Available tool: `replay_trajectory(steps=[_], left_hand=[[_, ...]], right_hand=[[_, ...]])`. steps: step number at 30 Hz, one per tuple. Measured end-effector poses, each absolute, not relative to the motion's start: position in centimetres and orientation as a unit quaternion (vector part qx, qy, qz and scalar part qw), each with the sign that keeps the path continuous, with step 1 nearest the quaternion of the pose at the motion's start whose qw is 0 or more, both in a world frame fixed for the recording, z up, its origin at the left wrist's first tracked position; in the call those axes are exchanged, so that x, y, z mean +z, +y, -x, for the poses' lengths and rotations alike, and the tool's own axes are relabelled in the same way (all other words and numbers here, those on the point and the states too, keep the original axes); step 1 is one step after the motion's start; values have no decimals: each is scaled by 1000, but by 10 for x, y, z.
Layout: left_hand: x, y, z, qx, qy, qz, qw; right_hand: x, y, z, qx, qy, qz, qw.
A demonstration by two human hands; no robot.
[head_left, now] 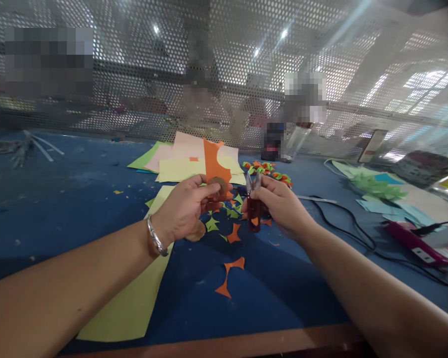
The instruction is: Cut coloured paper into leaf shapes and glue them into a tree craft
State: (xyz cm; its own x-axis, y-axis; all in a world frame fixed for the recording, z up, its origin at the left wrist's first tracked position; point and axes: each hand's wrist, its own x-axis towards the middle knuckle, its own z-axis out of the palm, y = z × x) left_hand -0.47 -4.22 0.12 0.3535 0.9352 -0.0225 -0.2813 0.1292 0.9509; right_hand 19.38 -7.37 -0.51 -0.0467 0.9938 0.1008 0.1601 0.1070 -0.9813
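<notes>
My left hand is closed on a piece of orange paper with curved cut-outs along its right edge. A round brown disc lies against the paper under my thumb. My right hand grips small thread snips with dark red handles; their blades point up and stand apart, to the right of the paper. Beneath the hands are green scraps and orange scraps. A tan round thing shows below my left hand, partly hidden.
Pale yellow paper lies under my left forearm. More coloured sheets and small orange-green paper pieces sit farther back. At right are a black cable, a purple power strip and green folded paper. A perforated metal screen stands behind.
</notes>
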Motion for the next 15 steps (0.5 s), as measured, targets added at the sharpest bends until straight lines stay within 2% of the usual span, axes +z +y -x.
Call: replay_trajectory(steps=[5,10,15], left_hand=[[-1,-42,5,432,344,-494,672],[-8,-43,1,352,372,-521,683],[-12,-37,3,304,357,-559,684]], right_hand=[[-6,-75,-191,441,-577,509,461],[-5,-76,-188,441,-603,488,451],[-4,-79,-188,438,-656,465,402]])
